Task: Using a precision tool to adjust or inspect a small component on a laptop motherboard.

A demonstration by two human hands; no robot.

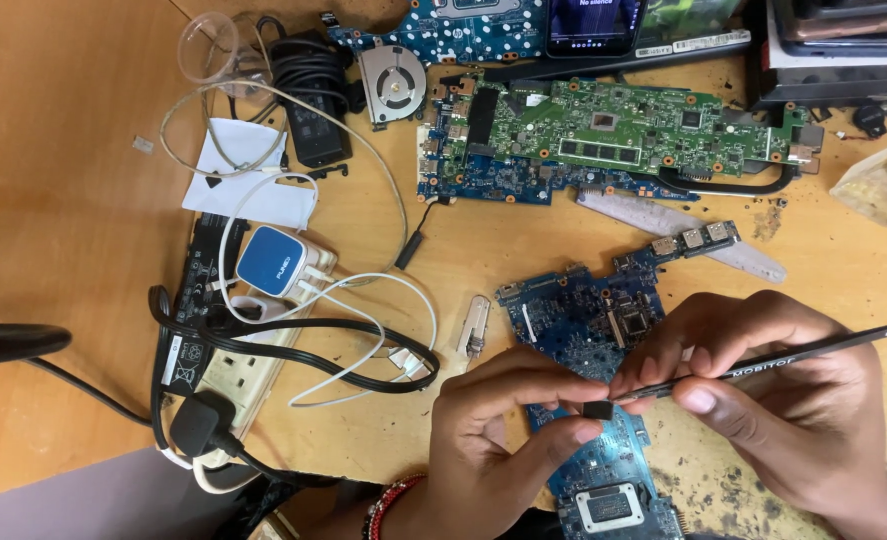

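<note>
A blue circuit board (586,315) lies on the wooden table in front of me. My left hand (499,430) rests on the board's middle, thumb and forefinger pinched around a small black square chip (598,409). My right hand (774,400) grips black tweezers (814,352) like a pen, their tip touching the chip. The lower part of the board, with a metal-framed socket (609,507), shows below my hands.
A green motherboard (624,130) and a blue one with a fan (392,85) lie at the back. A power strip (239,360) with a blue-and-white charger (272,260), white and black cables, sits left. A phone (594,25) stands at the top, crumpled plastic (884,185) lies right.
</note>
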